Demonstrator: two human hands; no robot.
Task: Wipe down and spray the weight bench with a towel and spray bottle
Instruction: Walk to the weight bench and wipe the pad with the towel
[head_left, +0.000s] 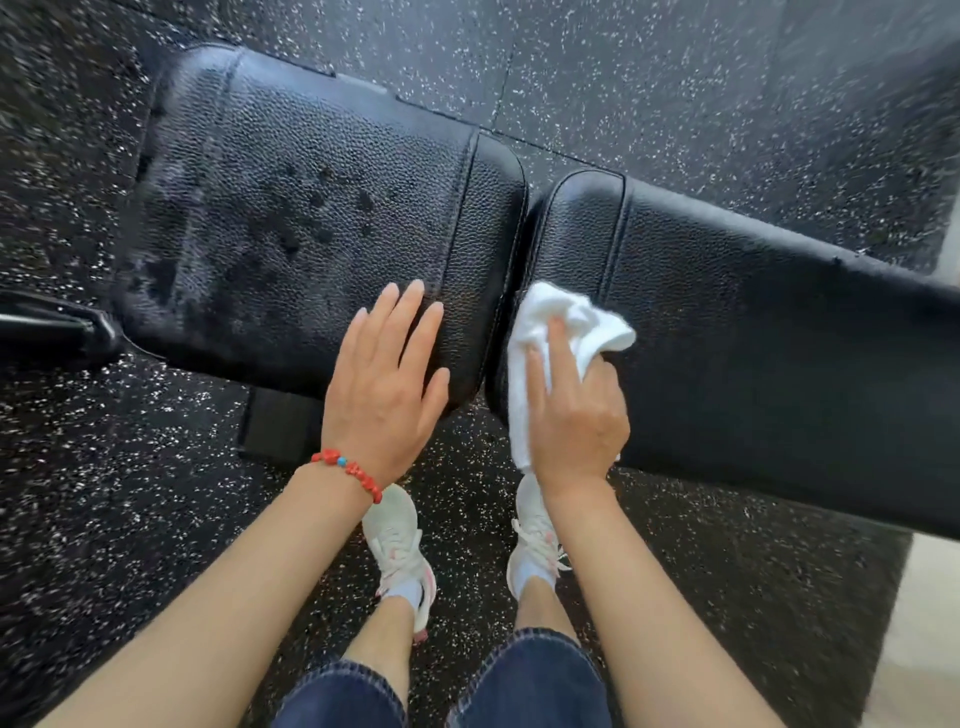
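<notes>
A black weight bench (311, 208) stands on a dark floor (675, 78) with white specks. The bench has two soft pads with a thin gap between them. The seat pad (291, 171) is on the left and the long back pad (779, 322) is on the right. The seat pad has dark wet spots near its middle and a wet sheen toward its left end.

The left hand (387, 384) lies flat on the near edge of the seat pad, close to the gap. Its fingers are straight and a little spread, and it holds nothing. A red bead bracelet (347, 470) with one blue bead sits on that wrist.

The right hand (576, 410) holds a white towel (550, 332) against the near corner of the back pad, right beside the gap. Its fingers curl over the bunched cloth and press it to the pad. Part of the towel hangs down over the near edge of the pad.

Below the hands, two white sneakers (400, 551) stand on the floor beside the bench, and the person wears blue jeans (535, 680). A black metal part (57, 327) of the bench sticks out at the left end.
</notes>
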